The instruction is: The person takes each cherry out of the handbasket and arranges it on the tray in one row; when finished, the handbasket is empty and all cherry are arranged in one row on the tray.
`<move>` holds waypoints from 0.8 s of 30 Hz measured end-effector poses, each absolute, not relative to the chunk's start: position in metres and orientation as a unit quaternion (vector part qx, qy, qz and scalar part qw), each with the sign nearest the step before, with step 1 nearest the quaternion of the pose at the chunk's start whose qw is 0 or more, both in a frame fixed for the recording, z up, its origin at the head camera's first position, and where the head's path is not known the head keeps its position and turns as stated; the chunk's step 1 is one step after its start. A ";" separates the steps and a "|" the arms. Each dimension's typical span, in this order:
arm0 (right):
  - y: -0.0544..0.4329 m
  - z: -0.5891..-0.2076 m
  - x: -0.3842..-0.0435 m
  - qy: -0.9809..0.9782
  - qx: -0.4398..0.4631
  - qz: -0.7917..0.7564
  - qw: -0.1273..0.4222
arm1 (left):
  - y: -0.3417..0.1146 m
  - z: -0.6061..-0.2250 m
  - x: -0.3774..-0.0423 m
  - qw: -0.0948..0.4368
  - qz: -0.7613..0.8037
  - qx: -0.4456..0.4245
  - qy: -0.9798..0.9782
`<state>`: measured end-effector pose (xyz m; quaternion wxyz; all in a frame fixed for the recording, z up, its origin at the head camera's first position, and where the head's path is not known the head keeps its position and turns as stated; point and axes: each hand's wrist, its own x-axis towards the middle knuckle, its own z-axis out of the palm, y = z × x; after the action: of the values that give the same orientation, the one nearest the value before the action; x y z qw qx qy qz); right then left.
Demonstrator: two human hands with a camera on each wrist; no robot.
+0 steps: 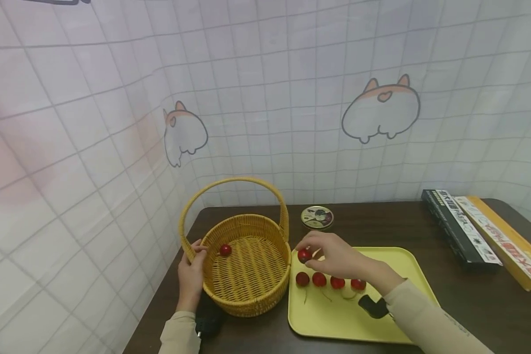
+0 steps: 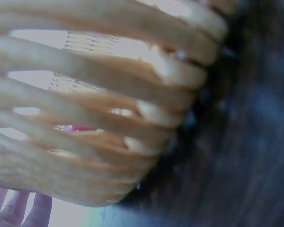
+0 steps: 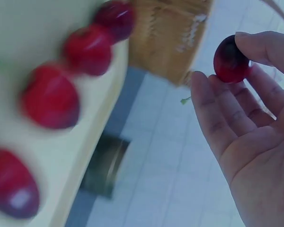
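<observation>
My left hand [image 1: 191, 275] grips the left side of a woven yellow basket [image 1: 253, 306], near the foot of its tall handle. One red cherry [image 1: 225, 250] lies inside, by the left wall. Between thumb and fingers my right hand [image 1: 336, 253] pinches another cherry [image 3: 230, 60], dark red, held over the left part of a yellow tray [image 1: 336, 325] just right of the basket. Several cherries with stems lie in a row below that hand, the leftmost cherry [image 1: 303, 279] nearest the basket. Basket slats fill the left wrist view, with fingertips [image 2: 39, 211] at its lower left corner.
A round tin [image 1: 317, 217] stands behind the tray, by the wall. At the right lie two long boxes, a black box [image 1: 462, 228] and an orange-and-white box [image 1: 504, 241]. A patterned cloth [image 1: 265, 108] hangs behind the dark table [image 1: 376, 221].
</observation>
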<state>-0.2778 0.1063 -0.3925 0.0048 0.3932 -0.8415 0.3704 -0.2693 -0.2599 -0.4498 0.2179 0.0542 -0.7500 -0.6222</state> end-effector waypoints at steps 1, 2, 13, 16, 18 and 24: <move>0.114 -0.395 -0.277 -0.844 0.389 0.369 0.010 | -0.260 -0.450 -0.269 0.218 -0.623 0.054 -0.749; 0.121 -0.398 -0.276 -0.848 0.382 0.367 0.015 | -0.260 -0.450 -0.269 0.218 -0.624 0.054 -0.749; 0.203 -0.418 -0.257 -0.876 0.317 0.361 0.042 | -0.260 -0.451 -0.271 0.221 -0.617 0.058 -0.753; 0.220 -0.425 -0.253 -0.879 0.312 0.358 0.039 | -0.259 -0.450 -0.271 0.223 -0.618 0.067 -0.751; 0.229 -0.429 -0.251 -0.880 0.313 0.355 0.032 | -0.258 -0.450 -0.270 0.221 -0.619 0.077 -0.750; 0.246 -0.440 -0.249 -0.874 0.315 0.369 -0.007 | -0.257 -0.450 -0.269 0.205 -0.610 0.100 -0.758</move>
<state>-0.2489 0.2461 -0.4398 -0.0071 0.3153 -0.8743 0.3689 -0.2686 -0.2572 -0.4504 0.2054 0.0997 -0.7585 -0.6104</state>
